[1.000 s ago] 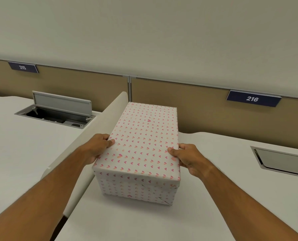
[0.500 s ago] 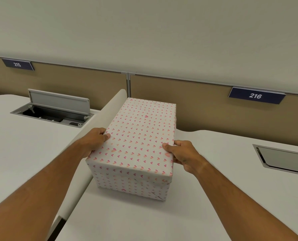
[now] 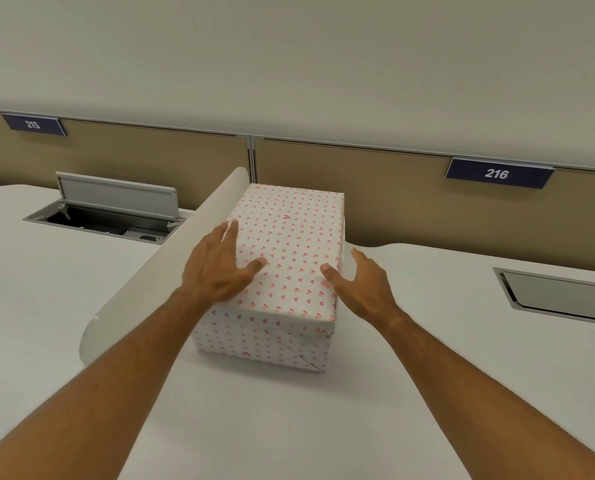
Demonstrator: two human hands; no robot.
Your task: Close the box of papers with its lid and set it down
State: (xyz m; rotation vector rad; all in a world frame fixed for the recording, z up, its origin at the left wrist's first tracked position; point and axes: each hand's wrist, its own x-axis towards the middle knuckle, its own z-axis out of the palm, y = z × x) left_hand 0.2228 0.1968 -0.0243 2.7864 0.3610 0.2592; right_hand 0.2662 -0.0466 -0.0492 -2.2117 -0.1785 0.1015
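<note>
A white box [image 3: 265, 341] patterned with small pink hearts stands on the white desk [image 3: 254, 427], its matching lid [image 3: 289, 244] seated flat on top. My left hand [image 3: 216, 265] lies over the lid's left edge with fingers spread, thumb resting on the top. My right hand [image 3: 362, 285] hovers at the lid's right edge, fingers apart, thumb touching the top near the corner. Neither hand grips the box. The papers inside are hidden.
A white curved divider [image 3: 157, 275] runs along the box's left side. An open cable hatch [image 3: 112, 216] sits at the back left, a closed hatch [image 3: 563, 296] at the right. Tan partition panels with signs 215 [image 3: 32, 124] and 216 [image 3: 497, 173] stand behind.
Both hands have let go of the lid's sides and opened, sliding forward over the top. The box now rests on the desk with the lid down.
</note>
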